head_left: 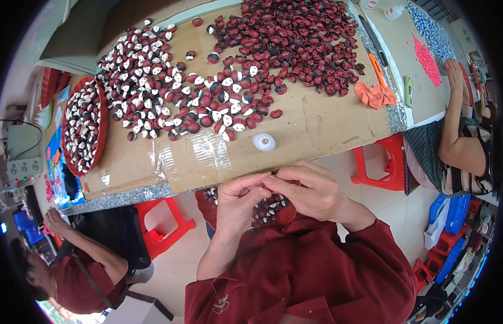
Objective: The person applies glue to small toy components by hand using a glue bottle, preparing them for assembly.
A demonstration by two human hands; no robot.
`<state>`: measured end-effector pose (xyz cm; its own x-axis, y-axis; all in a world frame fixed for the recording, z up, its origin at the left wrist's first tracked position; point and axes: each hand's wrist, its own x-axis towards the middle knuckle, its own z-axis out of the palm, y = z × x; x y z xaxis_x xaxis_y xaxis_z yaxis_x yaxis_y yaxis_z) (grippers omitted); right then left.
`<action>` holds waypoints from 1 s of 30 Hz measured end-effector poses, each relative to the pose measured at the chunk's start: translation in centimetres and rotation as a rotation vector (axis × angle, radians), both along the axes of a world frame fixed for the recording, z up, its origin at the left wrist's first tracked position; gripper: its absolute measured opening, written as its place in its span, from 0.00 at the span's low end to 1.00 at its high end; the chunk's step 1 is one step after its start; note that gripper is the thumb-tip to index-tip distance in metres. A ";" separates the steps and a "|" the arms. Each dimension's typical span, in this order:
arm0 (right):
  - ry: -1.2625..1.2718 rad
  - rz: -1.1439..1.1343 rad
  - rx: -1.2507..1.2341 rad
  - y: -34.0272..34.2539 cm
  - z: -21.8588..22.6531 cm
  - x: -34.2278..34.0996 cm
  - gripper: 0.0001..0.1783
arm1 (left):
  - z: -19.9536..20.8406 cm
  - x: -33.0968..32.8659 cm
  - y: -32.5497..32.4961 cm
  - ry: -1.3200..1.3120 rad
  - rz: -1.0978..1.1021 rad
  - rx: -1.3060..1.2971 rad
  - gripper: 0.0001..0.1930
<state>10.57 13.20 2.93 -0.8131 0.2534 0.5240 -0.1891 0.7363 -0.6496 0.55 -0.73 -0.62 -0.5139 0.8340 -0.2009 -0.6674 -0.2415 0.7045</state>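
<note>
My left hand (236, 198) and my right hand (312, 190) meet just off the table's near edge, thumbs and forefingers pinched together. Whatever sits between the fingertips is too small and covered to make out. Below them, a red bowl (288, 215) in my lap holds small dark and white pieces, partly hidden by my hands. On the cardboard in front stands a small white bottle (263, 142) with a narrow tip. Beyond it spreads a heap of small rounded dark-red, black and white pieces (146, 89). Farther back lies a pile of dark-red shell-like pieces (294, 46).
A red scalloped tray (102, 137) of the rounded pieces stands at the left. An orange cloth (374, 95) and orange-handled tool (378, 70) lie at the right. Red stools (389, 162) stand below the table. One person sits at the left, another works at the right.
</note>
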 end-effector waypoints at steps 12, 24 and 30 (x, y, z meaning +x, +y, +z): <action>0.096 -0.025 -0.367 -1.3 -1.3 -0.1 0.16 | -0.2 1.3 0.0 0.207 0.148 0.044 0.06; -0.097 -0.350 -0.451 0.8 -0.5 -1.5 0.19 | 3.0 -4.9 2.3 1.216 0.441 -0.695 0.11; -0.021 -0.280 -0.261 1.3 -2.2 -2.9 0.18 | 1.8 -6.8 4.1 1.511 0.389 -0.707 0.10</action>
